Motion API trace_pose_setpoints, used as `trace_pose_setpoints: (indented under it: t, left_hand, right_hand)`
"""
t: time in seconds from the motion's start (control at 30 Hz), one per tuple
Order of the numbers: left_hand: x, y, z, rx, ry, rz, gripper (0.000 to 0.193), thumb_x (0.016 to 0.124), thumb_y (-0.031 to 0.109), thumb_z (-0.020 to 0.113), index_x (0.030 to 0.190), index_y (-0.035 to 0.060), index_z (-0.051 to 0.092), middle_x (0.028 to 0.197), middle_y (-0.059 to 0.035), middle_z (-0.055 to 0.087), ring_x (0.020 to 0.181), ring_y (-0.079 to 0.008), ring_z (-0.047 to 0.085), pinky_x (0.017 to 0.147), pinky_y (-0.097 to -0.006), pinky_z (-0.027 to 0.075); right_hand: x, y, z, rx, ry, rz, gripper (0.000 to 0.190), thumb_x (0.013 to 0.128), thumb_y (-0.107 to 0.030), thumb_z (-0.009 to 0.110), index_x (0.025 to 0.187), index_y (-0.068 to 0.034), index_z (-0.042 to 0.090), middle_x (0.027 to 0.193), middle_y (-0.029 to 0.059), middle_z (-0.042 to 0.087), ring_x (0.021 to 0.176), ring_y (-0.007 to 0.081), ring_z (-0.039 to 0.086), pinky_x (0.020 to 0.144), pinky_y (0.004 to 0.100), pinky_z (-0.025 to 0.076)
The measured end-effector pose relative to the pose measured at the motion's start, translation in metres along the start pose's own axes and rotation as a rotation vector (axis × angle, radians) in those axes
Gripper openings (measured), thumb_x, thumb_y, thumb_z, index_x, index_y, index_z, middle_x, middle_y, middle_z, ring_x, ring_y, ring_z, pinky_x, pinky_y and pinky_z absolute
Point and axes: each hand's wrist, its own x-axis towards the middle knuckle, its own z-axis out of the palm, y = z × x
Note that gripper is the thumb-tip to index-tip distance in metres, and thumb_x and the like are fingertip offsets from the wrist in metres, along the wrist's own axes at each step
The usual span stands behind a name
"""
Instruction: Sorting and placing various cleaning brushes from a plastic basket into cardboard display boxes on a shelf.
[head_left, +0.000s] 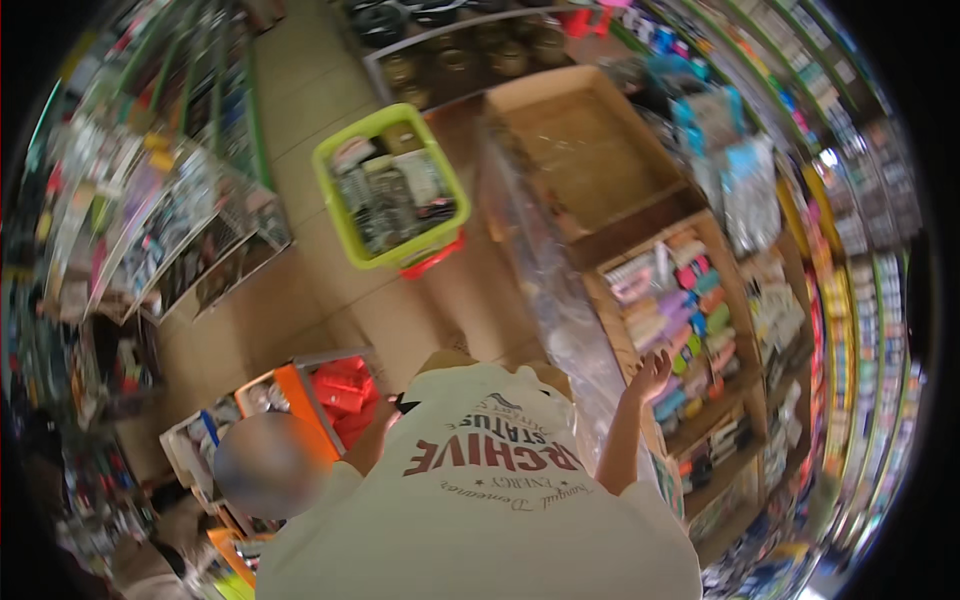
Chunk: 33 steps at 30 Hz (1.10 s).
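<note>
My right hand (654, 373) is over a cardboard box (609, 300) of colourful small rolled or tube-like goods (686, 322), its fingers apart. Nothing shows in its grasp, and blur hides whether the fingertips touch the goods. At the left side of my white printed T-shirt (480, 480) is my left hand (390, 414), mostly hidden by the shirt and forearm. A small black thing (407, 406) shows beside it; whether the hand holds it cannot be made out. Red packages (346, 394) lie in a box just left of that hand.
Ahead on the tiled floor (300, 172) stands a lime-green plastic bin (335, 225) of packaged goods, with a red part below it. A large cardboard box (592, 157) is at the right. Display racks (157, 225) flank the left; a blurred round shape (270, 465) is close at lower left.
</note>
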Motion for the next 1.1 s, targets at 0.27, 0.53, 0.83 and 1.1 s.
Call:
trace_pose_setpoints:
  t: [0.27, 0.53, 0.83, 1.1]
  left_hand:
    - [0.013, -0.039, 0.000, -0.924, 0.097, -0.407, 0.026, 0.091, 0.026, 0.066, 0.106, 0.0050, 0.064, 0.084, -0.0087, 0.066, 0.063, -0.0176, 0.063, 0.053, -0.0258, 0.051]
    - [0.005, -0.062, -0.007, -1.037, 0.156, -0.646, 0.027, 0.091, 0.030, 0.063, 0.106, 0.0070, 0.064, 0.084, -0.0121, 0.068, 0.065, -0.0239, 0.067, 0.053, -0.0341, 0.052]
    - [0.029, -0.108, 0.010, 0.162, 0.448, -0.247, 0.038, 0.093, 0.037, 0.052, 0.084, 0.0039, 0.067, 0.076, -0.0185, 0.068, 0.072, -0.0343, 0.068, 0.061, -0.0461, 0.052]
    - [0.090, 0.007, -0.178, -0.381, 0.660, -0.505, 0.029, 0.093, 0.030, 0.059, 0.087, 0.0022, 0.066, 0.078, -0.0157, 0.068, 0.072, -0.0293, 0.068, 0.062, -0.0429, 0.051]
  right_hand:
    - [-0.123, -0.077, 0.153, -0.410, -0.746, -0.294, 0.025, 0.088, -0.014, 0.068, 0.112, -0.004, 0.070, 0.090, 0.0081, 0.072, 0.075, 0.0149, 0.070, 0.067, 0.0284, 0.055]
    - [-0.129, -0.102, 0.282, -0.502, -1.062, -0.340, 0.025, 0.086, -0.015, 0.069, 0.108, -0.004, 0.072, 0.089, 0.0095, 0.073, 0.077, 0.0162, 0.070, 0.073, 0.0293, 0.055]
    - [-0.162, -0.088, 0.452, -0.459, -1.332, -0.237, 0.026, 0.085, -0.018, 0.071, 0.108, -0.006, 0.072, 0.088, 0.0088, 0.073, 0.080, 0.0163, 0.071, 0.075, 0.0300, 0.055]
    - [-0.183, -0.058, 0.532, -0.844, -1.583, -0.583, 0.053, 0.079, -0.025, 0.074, 0.129, -0.010, 0.061, 0.098, 0.0121, 0.073, 0.094, 0.0310, 0.069, 0.085, 0.0413, 0.054]
